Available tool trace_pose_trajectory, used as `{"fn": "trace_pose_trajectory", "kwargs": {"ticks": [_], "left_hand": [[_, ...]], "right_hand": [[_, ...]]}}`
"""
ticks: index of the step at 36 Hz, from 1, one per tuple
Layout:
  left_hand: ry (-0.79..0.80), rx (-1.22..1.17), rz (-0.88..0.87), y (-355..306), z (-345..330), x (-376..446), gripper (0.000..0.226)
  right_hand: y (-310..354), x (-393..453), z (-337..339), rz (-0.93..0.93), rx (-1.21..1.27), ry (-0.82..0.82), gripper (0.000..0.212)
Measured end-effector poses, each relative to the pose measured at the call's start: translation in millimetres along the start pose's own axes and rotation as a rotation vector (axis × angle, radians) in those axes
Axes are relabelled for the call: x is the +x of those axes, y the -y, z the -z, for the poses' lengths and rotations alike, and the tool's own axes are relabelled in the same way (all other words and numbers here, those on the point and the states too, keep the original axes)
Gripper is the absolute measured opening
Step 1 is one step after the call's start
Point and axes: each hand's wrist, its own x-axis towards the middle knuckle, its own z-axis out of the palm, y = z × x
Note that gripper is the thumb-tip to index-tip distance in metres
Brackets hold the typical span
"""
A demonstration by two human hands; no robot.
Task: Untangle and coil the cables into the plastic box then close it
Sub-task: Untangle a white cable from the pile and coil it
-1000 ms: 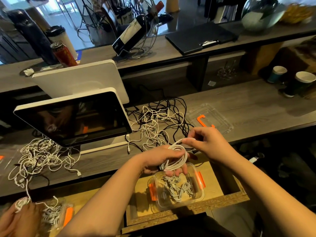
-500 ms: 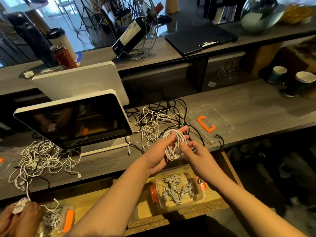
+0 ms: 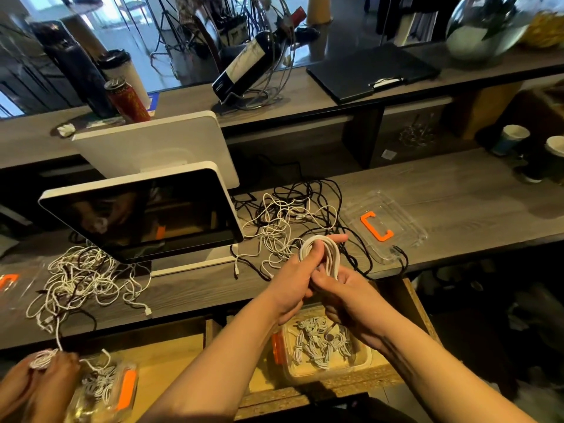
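Note:
My left hand (image 3: 297, 277) grips a coil of white cable (image 3: 323, 253), its fingers wrapped round the loops, just above the counter's front edge. My right hand (image 3: 341, 293) holds the lower part of the same coil from the right. Below my hands, the clear plastic box (image 3: 364, 361) with orange clips sits on a lower wooden shelf and holds several coiled white cables. Its clear lid (image 3: 406, 221) with an orange clip lies on the counter to the right. A tangle of black and white cables (image 3: 287, 218) lies on the counter behind my hands.
A tilted tablet screen (image 3: 143, 215) stands left of the tangle. Another white cable heap (image 3: 82, 279) lies at far left, where another person's hands (image 3: 33, 380) coil cable over a second box (image 3: 103, 392). Paper cups (image 3: 552, 160) stand at far right.
The coil has risen from over the box to counter height. My right hand moved from the coil's top down to its lower part, beside my left hand.

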Motion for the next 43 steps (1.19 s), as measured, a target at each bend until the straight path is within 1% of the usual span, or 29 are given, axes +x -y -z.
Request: {"fn": "trace_pose_trajectory", "kwargs": {"ticks": [2,5,8,9,11,13,16,17,19,23,24,28,29,31,34,37,40,41,43], "left_hand": [[-0.056,0.026,-0.014,-1,-2,3,0.042],[-0.162,0.023,-0.056,-2,-5,7,0.039],[-0.244,-0.050,-0.077,-1,-5,8,0.032],[-0.263,-0.085,-0.067,-2,-3,8,0.028],[-0.274,-0.159,-0.061,-6,2,8,0.022],[-0.239,-0.181,-0.054,-10,11,9,0.022],[-0.158,-0.132,0.026,-15,16,10,0.022],[-0.153,-0.106,0.059,-15,16,11,0.025],[-0.180,-0.008,0.096,-16,10,14,0.040],[-0.326,0.432,0.037,-14,-3,21,0.051],[-0.355,0.508,0.017,-13,-5,24,0.054],[-0.437,0.599,-0.053,-13,-15,28,0.053],[-0.449,0.623,-0.069,-15,-18,28,0.051],[-0.467,0.682,-0.082,-16,-21,28,0.049],[-0.442,0.658,-0.046,-15,-21,30,0.050],[-0.423,0.564,-0.016,-12,-25,31,0.047],[-0.484,0.520,-0.016,-7,-27,33,0.050],[-0.514,0.502,-0.005,-7,-27,33,0.051],[-0.555,0.488,0.045,-6,-26,33,0.055]], "right_hand": [[3,2,-1,0.007,-0.004,0.020,0.022],[8,4,-3,0.080,0.005,0.013,0.013],[12,8,-2,0.139,-0.124,0.014,0.024],[13,10,-1,0.150,-0.157,0.016,0.021],[15,12,5,0.143,-0.200,0.027,0.008],[16,11,14,0.127,-0.246,0.049,0.008],[22,8,26,0.079,-0.284,0.089,0.012],[24,8,29,0.068,-0.318,0.093,0.013],[28,7,35,0.066,-0.404,0.095,0.012],[30,6,40,0.061,-0.458,0.114,0.014],[31,6,41,0.054,-0.460,0.124,0.015],[37,6,48,0.041,-0.446,0.136,0.029],[38,6,50,0.031,-0.422,0.141,0.026],[41,6,54,0.022,-0.420,0.171,0.014],[48,7,61,0.039,-0.487,0.215,0.007],[54,7,67,0.046,-0.534,0.258,0.011],[59,7,72,0.033,-0.537,0.235,0.028],[62,7,74,0.030,-0.546,0.218,0.029],[67,7,82,0.073,-0.588,0.176,0.024]]}}
